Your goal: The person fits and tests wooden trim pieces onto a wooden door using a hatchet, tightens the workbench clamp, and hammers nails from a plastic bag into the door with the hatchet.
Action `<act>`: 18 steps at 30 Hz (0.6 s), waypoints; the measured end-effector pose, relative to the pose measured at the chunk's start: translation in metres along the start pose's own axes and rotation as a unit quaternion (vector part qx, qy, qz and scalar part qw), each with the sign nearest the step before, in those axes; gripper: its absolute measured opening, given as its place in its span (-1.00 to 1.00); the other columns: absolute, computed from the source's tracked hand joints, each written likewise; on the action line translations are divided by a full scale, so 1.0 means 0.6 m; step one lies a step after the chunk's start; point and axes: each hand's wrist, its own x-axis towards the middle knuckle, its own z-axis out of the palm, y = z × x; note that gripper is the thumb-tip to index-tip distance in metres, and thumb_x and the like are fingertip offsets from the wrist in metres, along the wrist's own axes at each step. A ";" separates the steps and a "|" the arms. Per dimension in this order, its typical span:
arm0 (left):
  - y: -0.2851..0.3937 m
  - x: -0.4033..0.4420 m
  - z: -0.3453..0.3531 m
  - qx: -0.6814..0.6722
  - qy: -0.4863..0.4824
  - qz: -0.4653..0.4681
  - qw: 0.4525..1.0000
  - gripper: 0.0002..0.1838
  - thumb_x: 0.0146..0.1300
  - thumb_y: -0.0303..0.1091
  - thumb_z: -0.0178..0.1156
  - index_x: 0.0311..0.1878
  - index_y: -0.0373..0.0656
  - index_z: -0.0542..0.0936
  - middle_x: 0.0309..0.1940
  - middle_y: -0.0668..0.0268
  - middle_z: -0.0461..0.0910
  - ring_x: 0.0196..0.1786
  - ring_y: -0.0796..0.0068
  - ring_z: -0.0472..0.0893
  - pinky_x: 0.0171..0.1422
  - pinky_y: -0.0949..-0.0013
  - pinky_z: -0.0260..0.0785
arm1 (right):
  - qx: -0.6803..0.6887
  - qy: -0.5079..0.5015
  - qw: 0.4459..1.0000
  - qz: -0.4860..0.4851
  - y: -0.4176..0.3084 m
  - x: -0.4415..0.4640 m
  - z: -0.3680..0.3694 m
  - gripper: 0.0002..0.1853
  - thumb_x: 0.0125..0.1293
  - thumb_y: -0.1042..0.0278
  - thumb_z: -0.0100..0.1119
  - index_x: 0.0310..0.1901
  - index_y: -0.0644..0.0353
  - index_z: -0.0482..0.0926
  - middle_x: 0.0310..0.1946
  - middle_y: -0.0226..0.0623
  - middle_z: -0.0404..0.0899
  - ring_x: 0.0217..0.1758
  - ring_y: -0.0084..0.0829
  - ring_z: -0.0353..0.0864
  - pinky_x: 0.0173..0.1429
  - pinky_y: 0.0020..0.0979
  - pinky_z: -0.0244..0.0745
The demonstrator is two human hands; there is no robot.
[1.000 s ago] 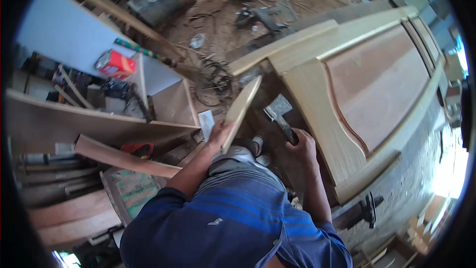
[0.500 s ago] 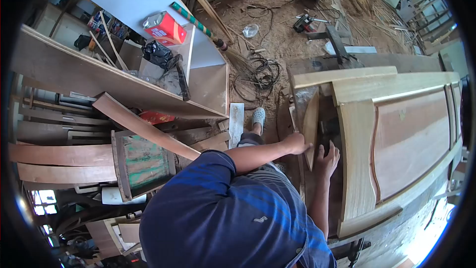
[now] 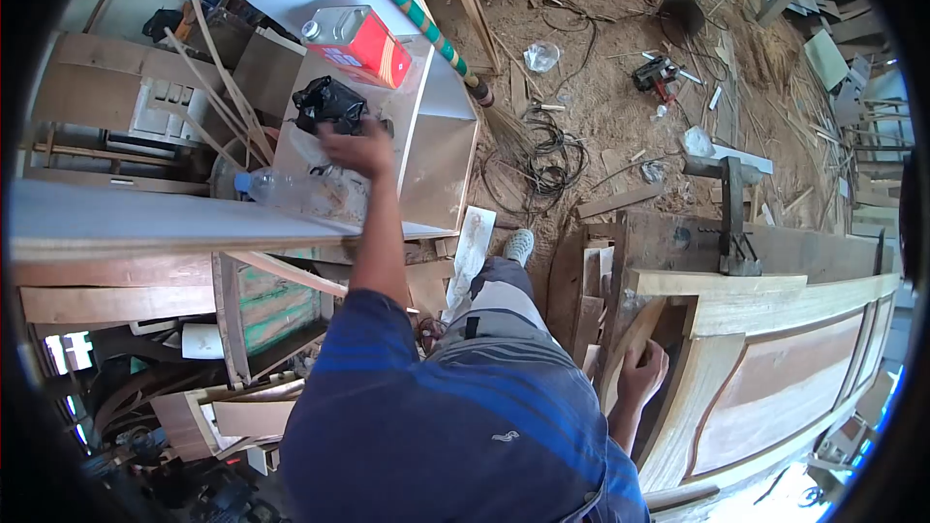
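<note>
My left hand [image 3: 358, 147] reaches over the cabinet on the left, fingers stretched out beside a black plastic bag [image 3: 329, 105]. A small dark end of a tool shows by its thumb; my hand and forearm cover the rest. A clear plastic bottle [image 3: 276, 186] lies just below the hand. On the right, my right hand [image 3: 641, 376] is closed at the edge of a curved piece of wood [image 3: 632, 341]. That piece stands beside the end of a framed wooden panel [image 3: 722, 368] on the bench.
A red and silver metal can [image 3: 358, 46] stands on the cabinet [image 3: 426, 150]. Against it leans a broom [image 3: 436, 34]. Cables [image 3: 552, 167], a red power tool [image 3: 659, 77] and wood scraps lie on the sawdust-covered floor. A metal clamp [image 3: 733, 218] grips the bench edge.
My left hand has left the curved piece of wood and swung left over the cabinet, where a hammer lay in view. My right hand has closed at the curved piece. The view has shifted.
</note>
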 end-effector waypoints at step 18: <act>-0.072 0.371 0.093 -0.211 0.210 -0.007 0.955 -0.69 0.71 -0.35 0.07 0.00 -0.36 0.74 0.01 0.04 0.84 0.10 0.08 0.81 0.27 0.13 0.62 | 0.228 -0.198 0.925 -0.232 -0.416 0.219 0.100 -0.79 0.46 0.17 0.43 -0.03 0.08 0.75 -0.25 -0.15 0.79 -0.18 -0.07 0.84 -0.08 -0.08 0.74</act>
